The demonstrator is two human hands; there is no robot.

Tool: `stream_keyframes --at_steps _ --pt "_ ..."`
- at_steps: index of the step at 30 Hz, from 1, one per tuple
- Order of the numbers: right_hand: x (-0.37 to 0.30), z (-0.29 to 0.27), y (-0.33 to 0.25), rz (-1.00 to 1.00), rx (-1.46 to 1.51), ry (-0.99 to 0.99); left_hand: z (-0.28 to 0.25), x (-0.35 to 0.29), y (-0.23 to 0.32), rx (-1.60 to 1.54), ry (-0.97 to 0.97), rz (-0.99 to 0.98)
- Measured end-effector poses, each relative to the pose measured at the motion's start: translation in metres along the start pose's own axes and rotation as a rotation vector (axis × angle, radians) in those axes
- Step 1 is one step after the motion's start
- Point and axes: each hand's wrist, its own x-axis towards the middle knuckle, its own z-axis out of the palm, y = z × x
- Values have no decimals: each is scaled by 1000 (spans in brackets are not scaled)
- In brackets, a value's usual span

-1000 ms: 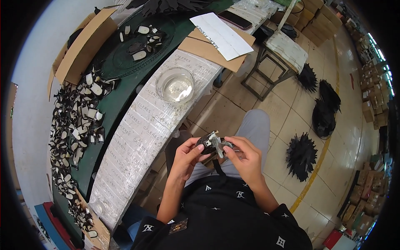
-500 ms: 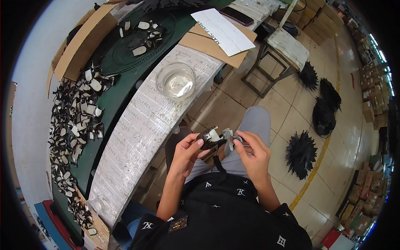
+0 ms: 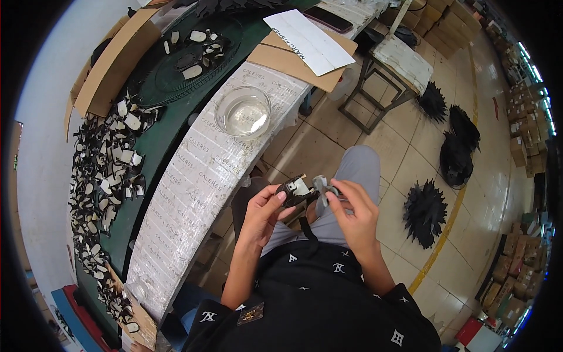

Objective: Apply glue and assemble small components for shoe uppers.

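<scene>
My left hand (image 3: 262,214) is closed around a small black piece with a white inner face (image 3: 300,186), thumb on its near side. It looks like the cut pieces heaped on the left, but its exact kind I cannot tell. Close by on its right, my right hand (image 3: 356,210) pinches a thin, crumpled grey scrap (image 3: 322,184) between thumb and fingers. The scrap's upper end stands right beside the black piece; whether they touch is unclear. Both hands are above my lap.
Left of me runs a film-covered bench (image 3: 170,202) bearing a clear glass bowl (image 3: 219,120). Beyond it, black-and-white pieces (image 3: 105,182) lie heaped on a green surface. Cardboard with white paper (image 3: 308,41) lies at the far end. A stool (image 3: 404,63) and black bundles (image 3: 424,214) stand rightward.
My right hand has shifted slightly, and the grey scrap's shape and tilt have changed a little. My left hand keeps its grip on the black piece.
</scene>
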Motion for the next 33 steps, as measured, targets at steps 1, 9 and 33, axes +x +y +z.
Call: stream_keyframes --at_steps 1,9,33 --pt "1 -3 1 -16 -27 31 -1 0 0 -5 -1 -2" --pt "8 -20 28 171 147 136 1 -5 7 -128 -34 -44" --pt "0 -29 0 94 373 114 38 -19 26 158 -25 120"
